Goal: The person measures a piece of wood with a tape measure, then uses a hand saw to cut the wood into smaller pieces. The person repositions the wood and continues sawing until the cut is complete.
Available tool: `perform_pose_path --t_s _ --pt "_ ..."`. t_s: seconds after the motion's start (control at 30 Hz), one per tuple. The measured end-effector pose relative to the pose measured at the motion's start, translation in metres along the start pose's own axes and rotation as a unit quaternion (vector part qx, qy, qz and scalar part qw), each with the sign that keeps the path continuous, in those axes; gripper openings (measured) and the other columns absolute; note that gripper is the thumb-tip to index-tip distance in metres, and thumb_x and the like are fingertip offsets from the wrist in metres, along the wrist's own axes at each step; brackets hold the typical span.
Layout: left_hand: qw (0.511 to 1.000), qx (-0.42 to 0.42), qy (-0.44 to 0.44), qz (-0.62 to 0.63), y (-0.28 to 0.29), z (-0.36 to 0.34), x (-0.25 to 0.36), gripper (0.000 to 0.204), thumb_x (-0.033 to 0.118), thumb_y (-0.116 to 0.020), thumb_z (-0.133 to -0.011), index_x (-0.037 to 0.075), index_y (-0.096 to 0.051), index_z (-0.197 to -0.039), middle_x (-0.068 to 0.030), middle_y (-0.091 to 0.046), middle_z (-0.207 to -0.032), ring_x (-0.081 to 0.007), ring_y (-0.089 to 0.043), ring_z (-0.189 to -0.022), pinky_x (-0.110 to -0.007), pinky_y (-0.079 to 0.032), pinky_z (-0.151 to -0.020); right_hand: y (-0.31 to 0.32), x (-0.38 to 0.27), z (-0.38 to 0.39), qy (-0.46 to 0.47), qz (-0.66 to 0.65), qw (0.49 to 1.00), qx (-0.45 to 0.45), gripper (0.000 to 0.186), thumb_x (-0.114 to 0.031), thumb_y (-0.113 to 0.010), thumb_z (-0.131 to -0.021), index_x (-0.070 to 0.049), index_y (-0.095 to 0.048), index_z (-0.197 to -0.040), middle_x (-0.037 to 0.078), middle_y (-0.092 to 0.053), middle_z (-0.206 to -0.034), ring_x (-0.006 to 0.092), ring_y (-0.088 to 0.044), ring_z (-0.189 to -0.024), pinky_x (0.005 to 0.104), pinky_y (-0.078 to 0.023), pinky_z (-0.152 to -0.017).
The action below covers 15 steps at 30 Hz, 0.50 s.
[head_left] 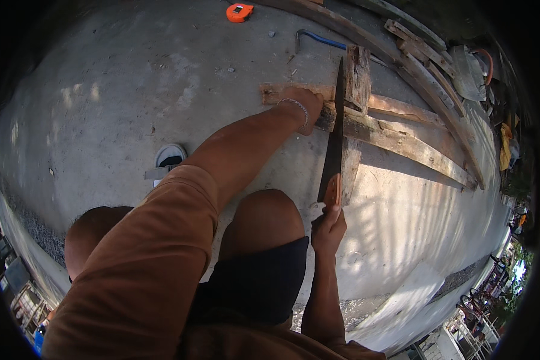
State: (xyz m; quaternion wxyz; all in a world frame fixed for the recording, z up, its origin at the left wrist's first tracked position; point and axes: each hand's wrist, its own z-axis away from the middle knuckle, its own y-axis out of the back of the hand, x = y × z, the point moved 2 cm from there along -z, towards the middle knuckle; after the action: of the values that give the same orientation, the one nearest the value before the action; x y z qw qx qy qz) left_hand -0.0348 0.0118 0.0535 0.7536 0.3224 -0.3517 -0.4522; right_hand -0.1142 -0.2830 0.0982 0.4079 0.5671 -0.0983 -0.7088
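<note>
My right hand [329,229] is wrapped round the wooden handle of a handsaw [333,153]. The saw's long dark blade points away from me, passing just right of my left hand and over the timber. With curled fingers my left hand [303,107], a chain bracelet at its wrist, grips a wooden board [272,93] whose left end sticks out past the knuckles. Another weathered board [411,139] runs off to the right beside it. An upright-lying rough wood block [358,75] crosses under or against these boards; the exact contact is hidden by the blade.
On the concrete floor [180,78] lie an orange tape measure [239,12] at the far side and a blue bar with a bent end [322,39]. Several long timbers [429,90] are piled at the far right, near a clear plastic container [468,73]. My shoe [170,155] is left of centre.
</note>
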Motion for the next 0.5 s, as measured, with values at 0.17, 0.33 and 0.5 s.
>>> perform_pose_path --t_s 0.17,0.33,0.5 --pt "0.999 -0.032 -0.009 0.024 0.01 0.008 -0.001 0.066 0.025 -0.082 -0.079 -0.001 -0.054 -0.133 -0.0216 -0.069 -0.125 -0.033 -0.069 -0.118 -0.041 -0.059 -0.094 -0.036 -0.036 -0.073 0.054 -0.05 0.997 0.013 0.058 -0.044 -0.042 -0.112 0.008 -0.066 -0.101 0.017 -0.062 -0.068 0.0248 -0.056 -0.059 0.0407 -0.044 -0.058" --pt "0.999 -0.035 0.002 0.002 0.014 0.011 -0.001 0.061 0.021 -0.079 -0.081 -0.003 -0.053 -0.131 -0.0237 -0.068 -0.125 -0.0348 -0.068 -0.118 -0.042 -0.059 -0.093 0.03 -0.011 0.102 -0.015 0.076 0.997 0.006 0.073 -0.057 -0.033 -0.108 0.007 -0.066 -0.107 0.018 -0.07 -0.074 0.0256 -0.07 -0.065 0.0398 -0.054 -0.061" --pt "0.999 -0.043 0.026 0.007 0.005 0.003 0.004 0.059 0.018 -0.077 -0.08 -0.002 -0.053 -0.13 -0.0231 -0.067 -0.125 -0.0353 -0.069 -0.117 -0.044 -0.059 -0.094 -0.009 -0.016 -0.025 0.073 -0.02 0.997 0.019 0.053 -0.04 -0.044 -0.112 0.005 -0.064 -0.094 0.016 -0.062 -0.062 0.0292 -0.062 -0.054 0.0426 -0.047 -0.053"
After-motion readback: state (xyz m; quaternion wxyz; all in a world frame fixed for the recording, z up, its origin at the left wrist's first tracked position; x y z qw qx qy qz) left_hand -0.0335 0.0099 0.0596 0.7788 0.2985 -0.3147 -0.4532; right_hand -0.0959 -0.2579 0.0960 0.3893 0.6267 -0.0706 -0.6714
